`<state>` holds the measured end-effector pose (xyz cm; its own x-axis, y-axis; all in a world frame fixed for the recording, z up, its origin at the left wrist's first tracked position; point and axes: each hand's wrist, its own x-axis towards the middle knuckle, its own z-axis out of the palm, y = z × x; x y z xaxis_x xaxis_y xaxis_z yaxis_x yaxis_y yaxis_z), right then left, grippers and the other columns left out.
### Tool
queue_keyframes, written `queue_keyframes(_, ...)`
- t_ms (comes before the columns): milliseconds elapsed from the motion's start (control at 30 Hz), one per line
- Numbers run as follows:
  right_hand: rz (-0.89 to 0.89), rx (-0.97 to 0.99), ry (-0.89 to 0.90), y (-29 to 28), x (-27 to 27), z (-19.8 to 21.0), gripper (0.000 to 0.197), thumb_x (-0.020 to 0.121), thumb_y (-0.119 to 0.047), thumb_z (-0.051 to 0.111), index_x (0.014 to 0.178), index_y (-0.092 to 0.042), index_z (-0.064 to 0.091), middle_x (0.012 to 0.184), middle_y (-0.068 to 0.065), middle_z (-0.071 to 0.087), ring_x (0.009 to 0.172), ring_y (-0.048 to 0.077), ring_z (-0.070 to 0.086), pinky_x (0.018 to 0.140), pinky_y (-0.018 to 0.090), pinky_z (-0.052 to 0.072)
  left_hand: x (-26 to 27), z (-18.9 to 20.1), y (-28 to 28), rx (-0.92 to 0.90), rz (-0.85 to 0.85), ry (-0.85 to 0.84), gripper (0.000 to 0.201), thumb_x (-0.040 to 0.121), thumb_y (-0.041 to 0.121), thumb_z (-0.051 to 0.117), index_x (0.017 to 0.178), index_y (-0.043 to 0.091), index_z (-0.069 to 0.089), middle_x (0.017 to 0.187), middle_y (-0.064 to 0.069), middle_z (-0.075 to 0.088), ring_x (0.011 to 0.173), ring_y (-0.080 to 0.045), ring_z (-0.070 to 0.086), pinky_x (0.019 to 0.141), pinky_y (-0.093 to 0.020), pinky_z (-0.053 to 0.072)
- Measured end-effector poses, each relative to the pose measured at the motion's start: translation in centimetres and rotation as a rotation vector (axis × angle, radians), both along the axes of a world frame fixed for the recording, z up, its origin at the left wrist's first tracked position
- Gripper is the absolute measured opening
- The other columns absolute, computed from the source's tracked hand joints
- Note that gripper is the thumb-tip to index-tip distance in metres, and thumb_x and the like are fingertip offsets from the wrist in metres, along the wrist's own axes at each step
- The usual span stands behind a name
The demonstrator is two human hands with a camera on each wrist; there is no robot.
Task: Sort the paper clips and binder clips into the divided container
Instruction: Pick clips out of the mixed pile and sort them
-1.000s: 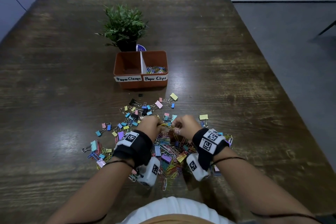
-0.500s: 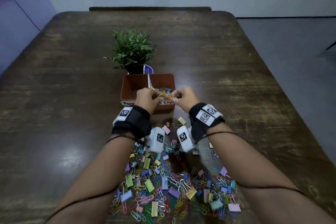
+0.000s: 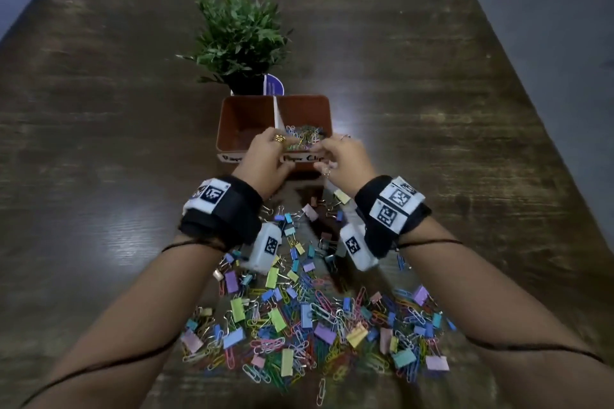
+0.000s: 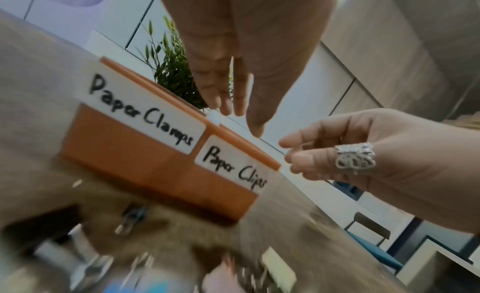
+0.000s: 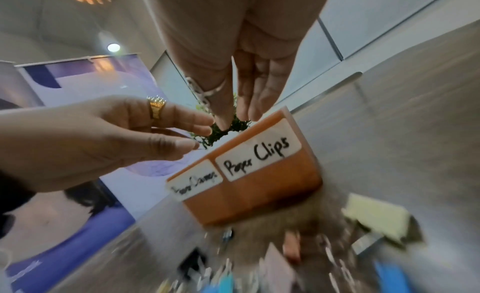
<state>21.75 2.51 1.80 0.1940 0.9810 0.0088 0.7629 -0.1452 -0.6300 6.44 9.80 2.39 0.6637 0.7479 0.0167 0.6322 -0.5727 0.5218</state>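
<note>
An orange divided container [image 3: 223,129] stands mid-table, labelled "Paper Clamps" [image 4: 140,110] on the left and "Paper Clips" [image 5: 257,153] on the right. Its left compartment looks bare. Its right one holds coloured paper clips [image 3: 307,133]. My left hand [image 3: 275,149] and right hand [image 3: 335,153] hover side by side over the front rim of the right compartment. In both wrist views the fingers [image 4: 233,100] [image 5: 249,104] are straight or relaxed and hold nothing. A mixed pile of paper clips and binder clips [image 3: 315,319] lies on the table under my forearms.
A small potted plant [image 3: 239,40] with a purple tag stands directly behind the container. The dark wooden table [image 3: 448,143] stretches wide on both sides. Stray binder clips [image 3: 310,211] lie between the pile and the container.
Both hands rose from the pile and travelled forward to the container. Half a second ago they pinched clips above it; now the fingers have spread and hold nothing.
</note>
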Motion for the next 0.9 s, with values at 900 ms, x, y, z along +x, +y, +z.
queue_keyframes(900,0.110,-0.464,-0.312,-14.2,-4.2,-4.9,0.043,0.092,-0.012,0.043,0.131,-0.029,0.049,0.107,0.004,0.057,0.103,0.020,0.051,0.089,0.033,0.047,-6.0,-5.5,-14.6,0.005,-0.115,0.482,0.030,0.096,0.023,0.045,0.120,0.015,0.062,0.140,-0.003,0.035,0.121,-0.019,0.035,0.099,-0.030,0.039)
